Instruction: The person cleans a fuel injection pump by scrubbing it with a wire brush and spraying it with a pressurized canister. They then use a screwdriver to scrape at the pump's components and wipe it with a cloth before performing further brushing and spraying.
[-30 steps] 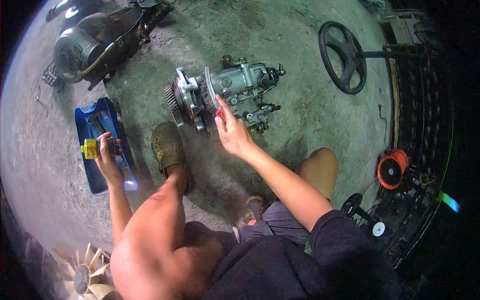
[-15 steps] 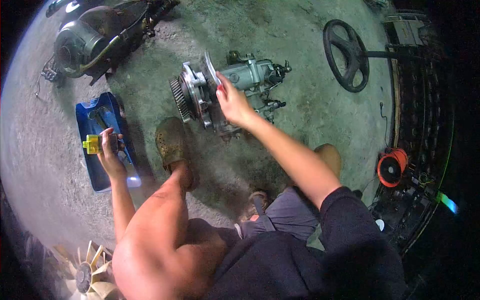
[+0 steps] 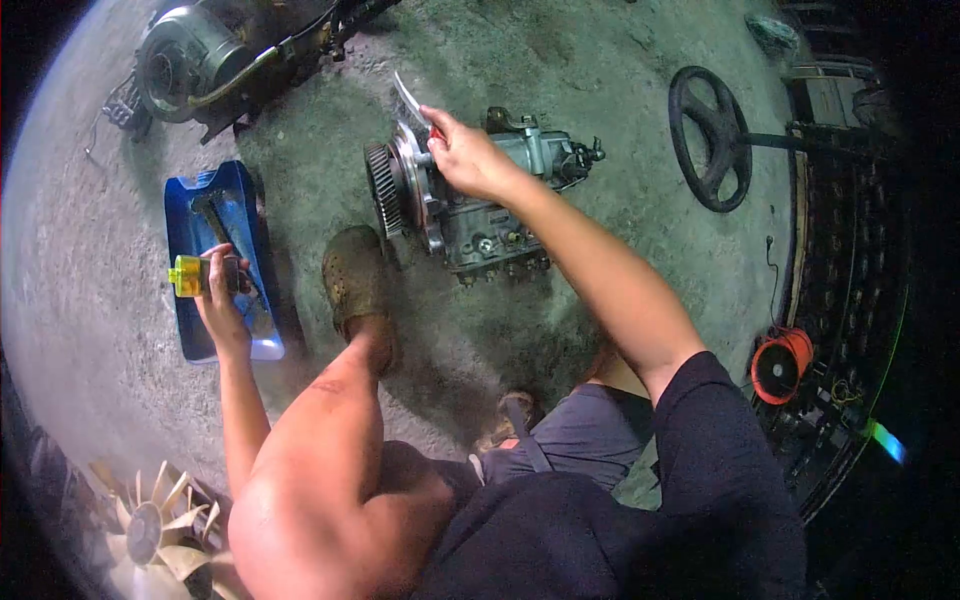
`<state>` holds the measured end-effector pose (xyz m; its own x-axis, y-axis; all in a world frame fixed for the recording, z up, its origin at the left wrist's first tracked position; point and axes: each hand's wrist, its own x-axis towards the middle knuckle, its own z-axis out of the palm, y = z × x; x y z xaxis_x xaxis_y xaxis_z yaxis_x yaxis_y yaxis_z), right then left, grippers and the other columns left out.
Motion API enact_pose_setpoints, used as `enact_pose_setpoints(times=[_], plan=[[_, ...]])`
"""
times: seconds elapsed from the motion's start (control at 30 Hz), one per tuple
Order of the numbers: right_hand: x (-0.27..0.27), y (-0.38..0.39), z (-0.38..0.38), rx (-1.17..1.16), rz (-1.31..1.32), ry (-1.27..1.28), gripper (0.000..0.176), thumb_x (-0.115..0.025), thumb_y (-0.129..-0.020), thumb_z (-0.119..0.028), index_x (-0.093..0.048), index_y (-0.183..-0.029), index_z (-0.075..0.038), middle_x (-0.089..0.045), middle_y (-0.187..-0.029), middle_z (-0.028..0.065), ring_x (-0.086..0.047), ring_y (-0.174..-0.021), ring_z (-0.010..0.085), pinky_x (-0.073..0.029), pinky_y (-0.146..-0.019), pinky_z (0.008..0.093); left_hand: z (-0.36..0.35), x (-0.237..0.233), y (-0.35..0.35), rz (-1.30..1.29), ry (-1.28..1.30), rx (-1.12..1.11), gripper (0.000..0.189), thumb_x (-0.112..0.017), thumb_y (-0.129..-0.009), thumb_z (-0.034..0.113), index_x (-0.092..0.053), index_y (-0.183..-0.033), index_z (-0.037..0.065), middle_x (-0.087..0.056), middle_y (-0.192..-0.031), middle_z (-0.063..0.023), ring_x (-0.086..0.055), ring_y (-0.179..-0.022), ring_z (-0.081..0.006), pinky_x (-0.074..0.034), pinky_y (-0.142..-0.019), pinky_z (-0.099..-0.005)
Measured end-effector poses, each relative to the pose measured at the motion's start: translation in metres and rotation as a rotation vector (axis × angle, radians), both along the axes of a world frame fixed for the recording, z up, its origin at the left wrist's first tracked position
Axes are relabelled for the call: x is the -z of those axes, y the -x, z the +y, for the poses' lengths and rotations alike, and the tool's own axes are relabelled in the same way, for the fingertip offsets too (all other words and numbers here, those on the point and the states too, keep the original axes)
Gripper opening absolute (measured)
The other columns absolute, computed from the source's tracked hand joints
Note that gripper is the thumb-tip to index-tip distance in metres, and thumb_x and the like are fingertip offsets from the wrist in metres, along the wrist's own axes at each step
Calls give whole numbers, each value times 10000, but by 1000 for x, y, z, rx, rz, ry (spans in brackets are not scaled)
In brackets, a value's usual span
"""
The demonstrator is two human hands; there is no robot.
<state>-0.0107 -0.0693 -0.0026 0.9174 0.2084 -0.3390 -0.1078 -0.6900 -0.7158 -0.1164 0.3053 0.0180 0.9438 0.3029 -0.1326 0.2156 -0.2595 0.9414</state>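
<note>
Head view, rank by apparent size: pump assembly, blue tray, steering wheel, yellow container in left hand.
1. pump assembly
2. blue tray
3. steering wheel (lens-edge distortion, unsure versus tray)
4. yellow container

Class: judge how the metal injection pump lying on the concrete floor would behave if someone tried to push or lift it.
The injection pump looks like solid cast metal with a toothed gear, so probably heavy and stiff. Its lumpy body lies on the concrete floor, so it would likely scrape rather than roll. Grimy surfaces may feel slippery.
</note>
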Motion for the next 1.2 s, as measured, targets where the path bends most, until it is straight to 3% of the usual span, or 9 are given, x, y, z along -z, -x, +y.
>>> enact_pose_setpoints(times=[0.13,0.27,0.4,0.57,0.7,0.73,0.9,1.13,1.2], plan=[[9,60,-16,53,-244,-168,523,-464,-1018,-183,-308,-1516,-140,-630,-1085,127,-633,-745,225,-532,-683,384,-2,-4,4,29,89,-51,327,-512,-1003,328,-612,-1110,35,-633,-872,-73,-610,-747,-115,-469,-631,-244],[9,45,-8,169,26,-260,515,-475,-1020,-175,-327,-1513,-177,-553,-963,41,-483,-568,84,-451,-471,267,7,7,15,56,118,-99,325,-516,-1000,329,-608,-1116,40,-637,-846,-66,-580,-704,-102,-460,-622,-237],[30,13,-1,67,-135,-88,515,-483,-1019,-191,-329,-1509,-166,-564,-747,39,-512,-550,102,-465,-480,289,7,5,14,44,117,-101,316,-510,-1005,320,-608,-1118,41,-639,-845,-61,-577,-717,-93,-453,-626,-235],[-2,65,-10,150,48,-203,585,-469,-1027,-183,-219,-1554,-222,-556,-1104,89,-531,-575,103,-478,-513,283,14,9,21,85,162,-176,295,-526,-1004,311,-615,-1113,52,-639,-834,-43,-568,-707,-82,-438,-631,-229],[40,11,-5,88,-8,-264,567,-482,-1022,-186,-254,-1541,-204,-562,-1072,87,-537,-618,106,-498,-574,301,14,9,16,78,163,-187,300,-540,-995,318,-621,-1099,49,-640,-821,-43,-567,-704,-83,-438,-630,-232],[49,0,-2,-20,-291,-206,559,-484,-1019,-176,-266,-1534,-198,-563,-1031,77,-529,-628,101,-491,-559,298,13,6,15,76,152,-177,302,-543,-993,320,-622,-1095,47,-640,-818,-45,-567,-703,-84,-438,-630,-233],[-15,61,-11,192,194,-304,568,-478,-1026,-179,-249,-1544,-218,-568,-1020,78,-506,-578,102,-471,-533,287,13,0,10,2,49,-142,319,-544,-991,332,-612,-1101,41,-640,-832,-54,-591,-727,-100,-442,-626,-232],[31,6,-6,45,-30,-180,547,-466,-1027,-186,-264,-1535,-188,-610,-1038,98,-560,-633,130,-500,-579,305,21,3,8,81,91,-166,316,-542,-993,336,-613,-1095,45,-639,-829,-53,-582,-714,-96,-436,-610,-235],[18,34,-11,20,-150,-51,554,-472,-1024,-191,-262,-1536,-201,-645,-1170,184,-632,-702,160,-533,-645,342,13,0,3,83,59,-149,308,-538,-996,327,-614,-1092,44,-639,-822,-51,-572,-696,-92,-435,-607,-239]])
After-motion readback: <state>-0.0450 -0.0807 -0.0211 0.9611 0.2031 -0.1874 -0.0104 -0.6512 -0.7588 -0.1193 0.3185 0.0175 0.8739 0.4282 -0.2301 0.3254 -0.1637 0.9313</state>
